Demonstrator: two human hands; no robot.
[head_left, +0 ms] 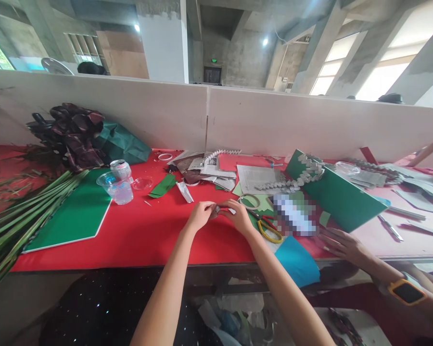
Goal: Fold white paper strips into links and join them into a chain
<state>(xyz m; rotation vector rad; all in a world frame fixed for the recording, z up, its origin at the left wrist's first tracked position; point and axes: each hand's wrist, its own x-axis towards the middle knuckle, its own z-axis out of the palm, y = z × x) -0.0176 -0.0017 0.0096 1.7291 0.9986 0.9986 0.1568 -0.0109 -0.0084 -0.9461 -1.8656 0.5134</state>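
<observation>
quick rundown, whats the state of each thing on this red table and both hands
left hand: pinched on a small folded paper piece
right hand: pinched on the same piece, touching the left hand
small folded paper piece: held between both hands just above the table
plastic cup: upright, clear, open top
can: upright behind the cup
scissors: lying flat, unheld
green board: flat on the table
co-worker's hand: resting flat at the table edge

We pinch a small paper piece (222, 209) between our left hand (201, 215) and right hand (240, 217) over the red table (147, 235). Scissors (269, 228) lie just right of our hands, a plastic cup (118, 187) well left. A co-worker's hand (342, 245) rests at the table edge.
</observation>
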